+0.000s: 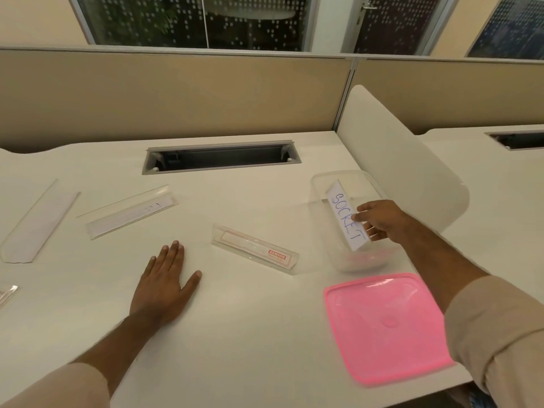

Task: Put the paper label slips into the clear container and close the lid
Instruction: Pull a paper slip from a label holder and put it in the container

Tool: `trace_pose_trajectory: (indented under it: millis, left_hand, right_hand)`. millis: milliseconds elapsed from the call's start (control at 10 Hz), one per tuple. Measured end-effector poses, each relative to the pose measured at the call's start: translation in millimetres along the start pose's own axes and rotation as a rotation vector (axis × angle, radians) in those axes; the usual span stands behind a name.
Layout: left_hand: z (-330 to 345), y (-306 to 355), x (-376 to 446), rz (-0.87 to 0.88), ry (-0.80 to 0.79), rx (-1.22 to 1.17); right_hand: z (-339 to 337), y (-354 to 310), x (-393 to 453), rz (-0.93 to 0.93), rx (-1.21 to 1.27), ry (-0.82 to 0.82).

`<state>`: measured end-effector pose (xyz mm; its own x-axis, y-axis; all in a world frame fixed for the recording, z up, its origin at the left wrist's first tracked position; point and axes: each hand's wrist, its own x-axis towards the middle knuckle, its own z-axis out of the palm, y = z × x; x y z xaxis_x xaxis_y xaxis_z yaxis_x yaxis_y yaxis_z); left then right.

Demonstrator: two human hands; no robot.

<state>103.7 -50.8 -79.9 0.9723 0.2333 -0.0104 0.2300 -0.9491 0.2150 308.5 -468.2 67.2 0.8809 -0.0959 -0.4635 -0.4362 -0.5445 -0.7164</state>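
— How many things are out on the tabletop [250, 334]?

— One clear container [347, 254], far right, with its one pink lid [385, 328] lying off, flat on the near side of it. One paper slip [346, 214] with "SOCKET" written on it in blue. Three clear plastic label holders: one [255, 249] in the middle with a red printed frame, one [129, 212] to the left of it, and one [32, 225] at the far left.

— Where is the slip?

— Standing tilted inside the open container, with its upper end leaning toward the far side. The right hand [379, 220] pinches its right edge between thumb and fingers, so that grip is closed on the slip.

— And the other hand?

— The left hand [164, 284] lies flat on the tabletop, palm down, fingers straight, holding nothing, near the middle holder but apart from it.

— Anything hard to make out?

— The two left holders seem to have white paper in them; I cannot read the faint marks. At the left edge a bit of clear plastic [7, 294] is cut off. The container's walls are faint against the white.

— The room?

— A white tabletop with a grey cable slot [220, 156] at the far side, beige partition panels [176, 95] behind, a white curved divider [397, 160] at the right, and dark dotted glass [191, 22] beyond.
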Motion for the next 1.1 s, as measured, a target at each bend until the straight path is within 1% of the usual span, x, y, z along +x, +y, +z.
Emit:
trace_pose_trajectory:
  millis: [300,600,800,900,1000,1100]
  left_hand:
    - [-0.7,-0.3,-0.1,0.005,0.013,-0.003]
    - [-0.9,0.1,-0.9,0.004,0.018,-0.011]
    - [-0.6,0.8,-0.1,0.005,0.016,-0.014]
    - [-0.6,0.5,-0.4,0.005,0.015,-0.013]
    - [-0.5,0.3,-0.3,0.005,0.018,-0.015]
    - [0.0,0.1,-0.3,0.003,0.022,-0.015]
  right_hand:
    - [24.5,11.6,13.0,0.030,-0.070,-0.041]
    - [32.6,10.5,9.3,0.009,-0.116,-0.069]
    - [34.9,9.3,6.4,0.015,-0.129,-0.057]
    - [35.7,7.9,5.3,0.003,-0.179,-0.018]
    - [38.7,2.9,4.7,-0.207,-0.284,0.245]
    - [46.1,-10.1,-5.5,-0.439,-0.252,0.442]
